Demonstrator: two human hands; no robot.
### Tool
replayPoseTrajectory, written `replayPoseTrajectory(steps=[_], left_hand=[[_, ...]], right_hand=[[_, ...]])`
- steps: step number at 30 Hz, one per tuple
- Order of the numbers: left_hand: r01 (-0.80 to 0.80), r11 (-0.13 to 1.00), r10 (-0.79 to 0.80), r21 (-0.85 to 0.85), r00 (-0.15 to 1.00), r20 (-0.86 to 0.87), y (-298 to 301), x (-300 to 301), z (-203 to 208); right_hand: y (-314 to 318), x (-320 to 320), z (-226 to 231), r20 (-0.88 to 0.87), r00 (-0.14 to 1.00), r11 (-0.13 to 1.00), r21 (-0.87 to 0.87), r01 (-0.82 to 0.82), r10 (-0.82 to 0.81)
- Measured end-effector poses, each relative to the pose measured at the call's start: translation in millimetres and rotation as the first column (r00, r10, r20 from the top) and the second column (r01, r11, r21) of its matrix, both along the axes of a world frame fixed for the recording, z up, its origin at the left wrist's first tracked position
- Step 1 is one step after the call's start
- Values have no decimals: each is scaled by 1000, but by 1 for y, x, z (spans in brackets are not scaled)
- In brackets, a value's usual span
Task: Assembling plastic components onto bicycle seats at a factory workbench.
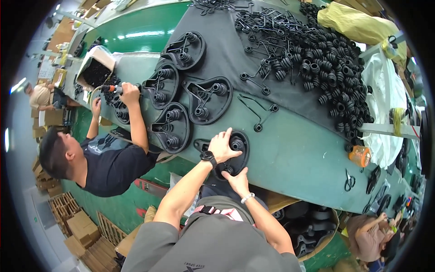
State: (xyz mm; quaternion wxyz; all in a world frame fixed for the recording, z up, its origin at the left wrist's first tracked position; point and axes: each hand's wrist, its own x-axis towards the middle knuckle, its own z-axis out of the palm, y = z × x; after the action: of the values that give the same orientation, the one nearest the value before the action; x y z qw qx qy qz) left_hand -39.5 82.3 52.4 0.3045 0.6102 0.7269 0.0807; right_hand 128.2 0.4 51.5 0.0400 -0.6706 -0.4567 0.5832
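A black bicycle saddle [245, 144] lies underside up at the table's near edge, with ribbed rubber bellows standing in it. My left hand [220, 148], wearing a black watch, lies over its left part, fingers at the far rim and thumb stretched across toward the far bellows [236, 144]. My right hand [237, 182], with a beaded bracelet, has thumb and fingers around the near end, where another bellows is partly hidden. No wire frame shows on this saddle. Just beyond it, a bent black wire frame [254, 111] with bellows on two ends rests on the table.
Several upturned saddles [210, 100] with frames fitted stand to the left. A pile of bellows [333, 68] and wire frames covers the far right. Scissors [349, 181] and an orange jar [360, 156] lie right. A co-worker [104, 158] holds a power driver [112, 89] at left. A box of saddles [312, 226] stands below.
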Motion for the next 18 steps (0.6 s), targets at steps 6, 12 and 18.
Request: replayPoseTrajectory(steps=[6, 12, 18], left_hand=[[38, 999, -38, 5, 999, -10, 0, -30, -5], [45, 994, -44, 97, 999, -11, 15, -17, 9], [59, 984, -87, 171, 983, 164, 13, -13, 28]], right_hand=[[3, -31, 2, 36, 999, 993, -116, -34, 38], [5, -29, 6, 42, 995, 995, -32, 91, -90], [-4, -40, 3, -9, 983, 980, 73, 183, -183]])
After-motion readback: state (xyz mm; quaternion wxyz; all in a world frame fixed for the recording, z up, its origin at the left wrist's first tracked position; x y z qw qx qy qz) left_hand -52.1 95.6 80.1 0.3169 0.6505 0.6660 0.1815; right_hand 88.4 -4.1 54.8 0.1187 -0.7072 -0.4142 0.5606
